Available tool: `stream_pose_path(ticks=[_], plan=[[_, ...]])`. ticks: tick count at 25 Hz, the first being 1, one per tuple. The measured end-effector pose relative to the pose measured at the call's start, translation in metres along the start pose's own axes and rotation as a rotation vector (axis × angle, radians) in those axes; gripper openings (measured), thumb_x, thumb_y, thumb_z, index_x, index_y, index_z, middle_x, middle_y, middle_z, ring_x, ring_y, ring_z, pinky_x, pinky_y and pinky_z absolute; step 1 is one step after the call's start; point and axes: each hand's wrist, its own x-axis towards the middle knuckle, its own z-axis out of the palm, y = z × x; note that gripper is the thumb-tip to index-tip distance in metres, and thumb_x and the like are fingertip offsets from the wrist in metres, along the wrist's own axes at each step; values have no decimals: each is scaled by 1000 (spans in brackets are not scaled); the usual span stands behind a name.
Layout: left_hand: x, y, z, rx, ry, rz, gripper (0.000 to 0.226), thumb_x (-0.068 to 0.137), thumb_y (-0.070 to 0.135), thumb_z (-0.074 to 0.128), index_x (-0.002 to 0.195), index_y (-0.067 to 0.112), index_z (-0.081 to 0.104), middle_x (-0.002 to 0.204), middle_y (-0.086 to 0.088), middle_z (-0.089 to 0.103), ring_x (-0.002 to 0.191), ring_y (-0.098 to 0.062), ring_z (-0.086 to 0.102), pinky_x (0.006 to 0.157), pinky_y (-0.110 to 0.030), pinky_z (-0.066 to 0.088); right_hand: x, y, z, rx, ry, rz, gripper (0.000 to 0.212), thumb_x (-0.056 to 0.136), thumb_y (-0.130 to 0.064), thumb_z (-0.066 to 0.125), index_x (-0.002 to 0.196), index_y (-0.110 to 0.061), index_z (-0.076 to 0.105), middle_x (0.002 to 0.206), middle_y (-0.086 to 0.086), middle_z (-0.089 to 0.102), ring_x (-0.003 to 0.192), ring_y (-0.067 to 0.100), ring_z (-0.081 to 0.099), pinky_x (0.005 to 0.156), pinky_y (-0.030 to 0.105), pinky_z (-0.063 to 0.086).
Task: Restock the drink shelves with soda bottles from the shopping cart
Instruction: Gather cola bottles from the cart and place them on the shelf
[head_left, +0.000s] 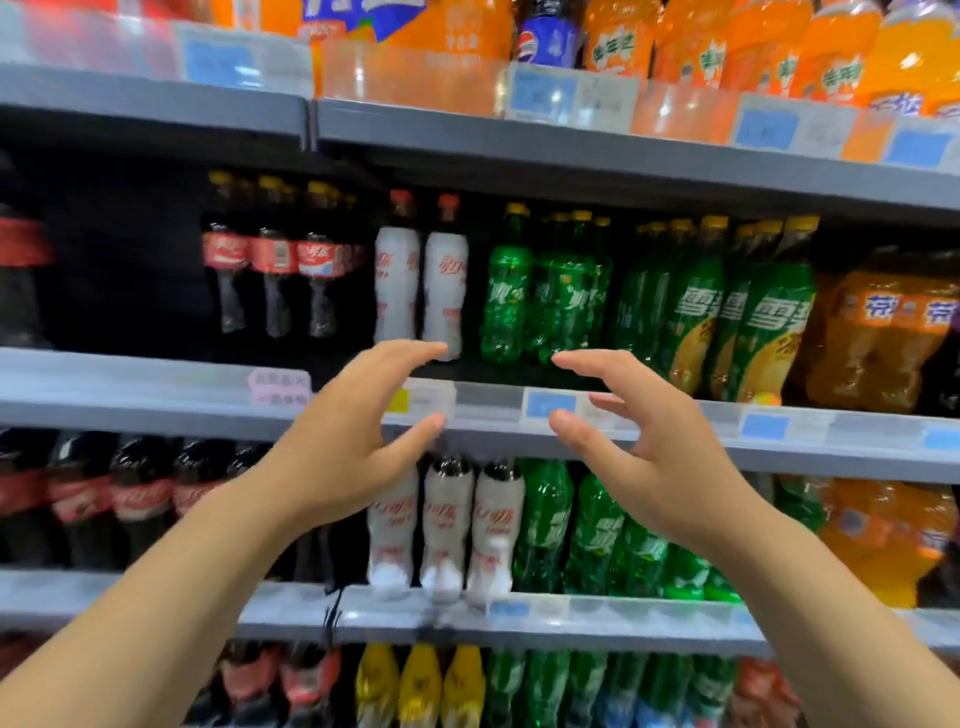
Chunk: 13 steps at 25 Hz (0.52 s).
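Both hands are raised with palms facing each other and a gap between them: the left hand and right hand are spread wide, fingers loosely curved, holding nothing. Just behind their fingertips, two white-wrapped soda bottles and green soda bottles stand on the middle shelf. Further left stand cola bottles, further right orange bottles; blue price tags line the shelf edge.
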Motion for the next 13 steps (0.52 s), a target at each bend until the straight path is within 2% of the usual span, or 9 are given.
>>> stream_pose_path(ticks=[2, 5, 7, 11, 13], plan=[[-39, 8, -19, 70, 1, -36, 52, 98, 40, 58, 146, 30, 42, 145, 18, 45, 135, 0, 42, 109, -17, 32, -15, -14, 9, 15, -37, -41, 56, 91, -57, 53, 142, -36, 52, 136, -31, 51, 122, -17, 47, 101, 8, 40], [-98, 28, -47, 163, -20, -119, 53, 97, 37, 60, 146, 26, 42, 145, 12, 48, 135, -6, 45, 112, -30, 38, -37, -34, 23, 102, -67, -100, 54, 91, -55, 55, 141, -35, 53, 137, -28, 53, 128, -10, 48, 106, 19, 45], [-138, 42, -63, 214, 3, -233, 53, 98, 43, 56, 147, 28, 41, 145, 13, 47, 136, -5, 44, 110, -33, 41, -52, -47, 38, 187, -121, -111, 50, 93, -57, 54, 140, -38, 53, 137, -28, 53, 130, -8, 47, 106, 23, 44], [-192, 78, -84, 247, 7, -336, 55, 97, 49, 55, 148, 35, 37, 146, 23, 42, 136, 6, 39, 107, -9, 31, -86, -74, 65, 292, -210, -138, 41, 98, -58, 53, 137, -45, 52, 136, -33, 50, 131, -10, 44, 106, 19, 40], [-202, 93, -92, 240, 3, -355, 57, 96, 47, 56, 147, 36, 37, 145, 24, 43, 134, 9, 39, 105, -3, 29, -98, -90, 72, 334, -231, -138, 38, 99, -55, 53, 136, -49, 51, 138, -36, 47, 132, -13, 41, 105, 12, 36]])
